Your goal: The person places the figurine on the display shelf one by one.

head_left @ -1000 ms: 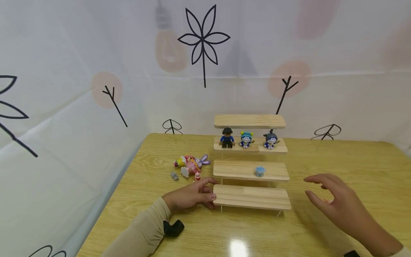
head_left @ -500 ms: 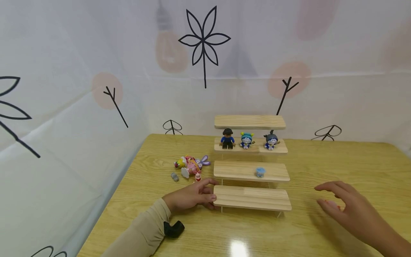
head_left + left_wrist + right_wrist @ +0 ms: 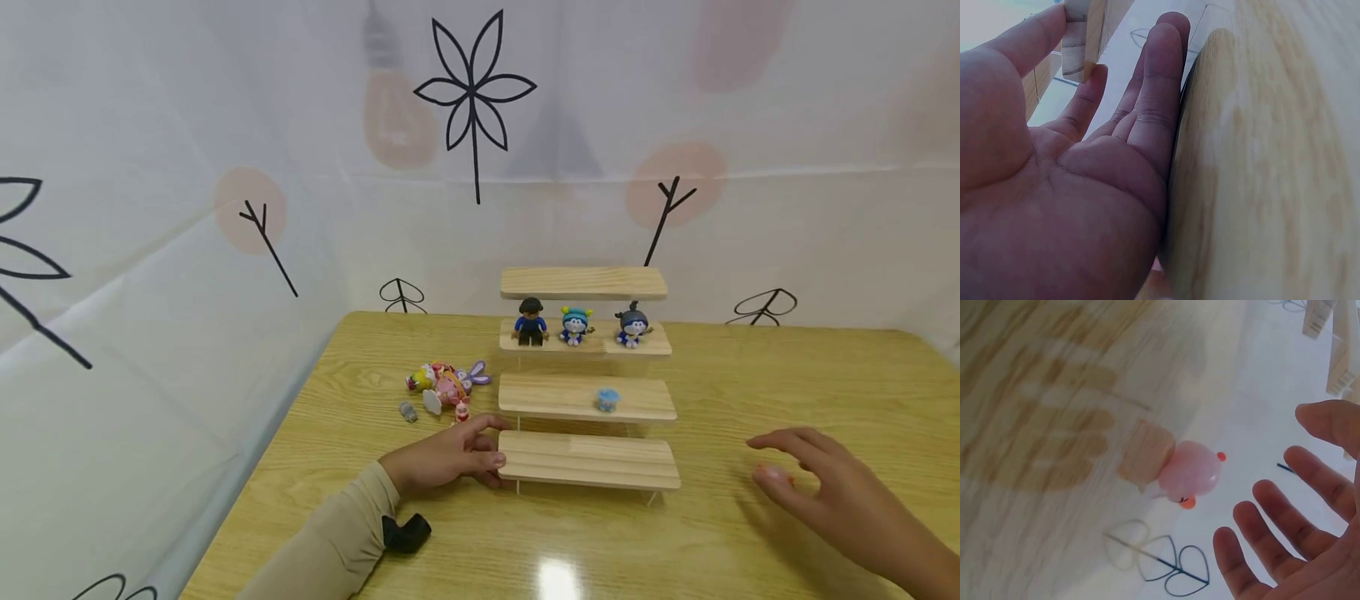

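Near the right fingers, parted and empty, is a pink toy, seemingly untouched.

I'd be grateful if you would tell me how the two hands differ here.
The left hand pinches the end of the shelf's lowest board, while the right hand holds nothing and is spread near a pink figure. In the head view, a beige sleeve reaches the left hand's wrist; the right hand's wrist looks bare. Both hands are ungloved.
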`<state>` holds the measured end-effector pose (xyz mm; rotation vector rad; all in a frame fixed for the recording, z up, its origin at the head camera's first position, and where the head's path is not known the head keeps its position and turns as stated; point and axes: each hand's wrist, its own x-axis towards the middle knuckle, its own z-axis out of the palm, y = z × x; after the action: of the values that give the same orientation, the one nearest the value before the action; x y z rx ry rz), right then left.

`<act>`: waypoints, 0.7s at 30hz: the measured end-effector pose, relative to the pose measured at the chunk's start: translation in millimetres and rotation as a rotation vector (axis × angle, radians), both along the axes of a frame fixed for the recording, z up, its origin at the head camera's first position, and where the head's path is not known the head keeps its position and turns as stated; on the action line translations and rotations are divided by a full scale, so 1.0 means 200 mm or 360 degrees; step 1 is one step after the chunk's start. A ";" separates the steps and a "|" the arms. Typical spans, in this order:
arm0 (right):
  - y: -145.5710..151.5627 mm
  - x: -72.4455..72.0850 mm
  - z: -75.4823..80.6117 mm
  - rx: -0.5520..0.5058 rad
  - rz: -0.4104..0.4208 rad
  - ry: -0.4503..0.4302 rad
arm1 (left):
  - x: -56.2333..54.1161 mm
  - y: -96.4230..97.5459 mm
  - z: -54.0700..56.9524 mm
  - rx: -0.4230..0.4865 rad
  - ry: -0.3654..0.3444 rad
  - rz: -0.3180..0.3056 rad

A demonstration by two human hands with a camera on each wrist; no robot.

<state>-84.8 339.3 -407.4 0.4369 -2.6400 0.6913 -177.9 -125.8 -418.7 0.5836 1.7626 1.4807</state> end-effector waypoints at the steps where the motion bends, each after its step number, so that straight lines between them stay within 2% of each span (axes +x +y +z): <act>1: 0.01 0.00 0.00 -0.0001 -0.0010 -0.0020 | 0.00 0.00 0.00 -0.0003 0.0003 -0.0004; 9: 0.03 0.01 -0.01 -0.0015 -0.0045 -0.0119 | 0.00 0.00 0.00 -0.0010 0.0021 -0.0021; 14: 0.05 0.01 -0.01 0.0024 -0.0056 -0.0208 | 0.00 -0.01 0.00 -0.0011 0.0014 -0.0022; 16: 0.05 0.01 -0.02 0.0043 -0.0065 -0.0284 | 0.00 -0.01 0.00 -0.0009 0.0009 -0.0024; 21: 0.07 0.01 -0.04 0.0107 -0.0063 -0.0319 | -0.01 -0.01 0.00 -0.0019 0.0004 -0.0019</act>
<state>-82.6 352.9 -414.9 0.3493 -2.8592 0.6665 -179.1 -126.8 -419.0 0.5891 1.7659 1.4612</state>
